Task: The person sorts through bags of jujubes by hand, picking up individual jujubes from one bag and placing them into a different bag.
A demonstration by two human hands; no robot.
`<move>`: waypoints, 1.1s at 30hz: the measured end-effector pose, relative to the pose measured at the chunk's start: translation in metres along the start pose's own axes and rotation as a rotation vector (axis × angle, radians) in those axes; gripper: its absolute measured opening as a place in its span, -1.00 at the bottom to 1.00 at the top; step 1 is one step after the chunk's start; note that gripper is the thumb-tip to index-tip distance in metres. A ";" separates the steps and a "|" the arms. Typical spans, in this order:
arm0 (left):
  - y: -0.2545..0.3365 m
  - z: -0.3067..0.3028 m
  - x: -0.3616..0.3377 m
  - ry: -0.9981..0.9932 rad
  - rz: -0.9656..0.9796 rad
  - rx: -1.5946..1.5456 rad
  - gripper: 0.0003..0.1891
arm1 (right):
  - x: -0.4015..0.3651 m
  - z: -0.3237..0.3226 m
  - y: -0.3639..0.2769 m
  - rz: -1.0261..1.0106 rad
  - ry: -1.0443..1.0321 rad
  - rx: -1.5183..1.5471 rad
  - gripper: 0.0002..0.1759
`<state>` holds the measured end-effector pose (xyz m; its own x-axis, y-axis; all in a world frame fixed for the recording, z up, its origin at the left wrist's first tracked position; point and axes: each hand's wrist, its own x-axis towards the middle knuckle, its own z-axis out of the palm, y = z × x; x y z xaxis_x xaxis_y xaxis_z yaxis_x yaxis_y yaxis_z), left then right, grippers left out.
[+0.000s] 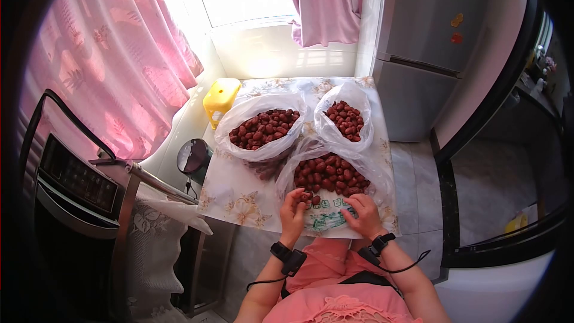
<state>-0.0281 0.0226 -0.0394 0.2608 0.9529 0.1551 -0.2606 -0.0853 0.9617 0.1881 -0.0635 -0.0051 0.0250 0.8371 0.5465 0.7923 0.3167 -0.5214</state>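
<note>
The left hand (293,206) grip seems closed on dates (329,174) at the bag (326,219) rim; right hand (362,213) pinches its plastic.

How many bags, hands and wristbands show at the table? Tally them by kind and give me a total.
Bags of red fruit: 3 (far left bag, far right bag, near bag)
Hands: 2 (left hand, right hand)
Wristbands: 2 (left wristband, right wristband)
Total: 7

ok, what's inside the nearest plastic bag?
Red dates fill the bag to its open mouth. Only the top layer shows; whatever lies beneath them is covered.
</note>
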 end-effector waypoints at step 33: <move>0.162 -0.018 0.096 0.330 0.532 0.579 -0.67 | -0.001 -0.002 -0.001 -0.032 0.068 -0.019 -0.69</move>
<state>-0.0618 0.1054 0.1268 -0.0692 0.7720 0.6318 0.2680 -0.5957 0.7572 0.1883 -0.0655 -0.0037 0.0400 0.7944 0.6061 0.8046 0.3340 -0.4909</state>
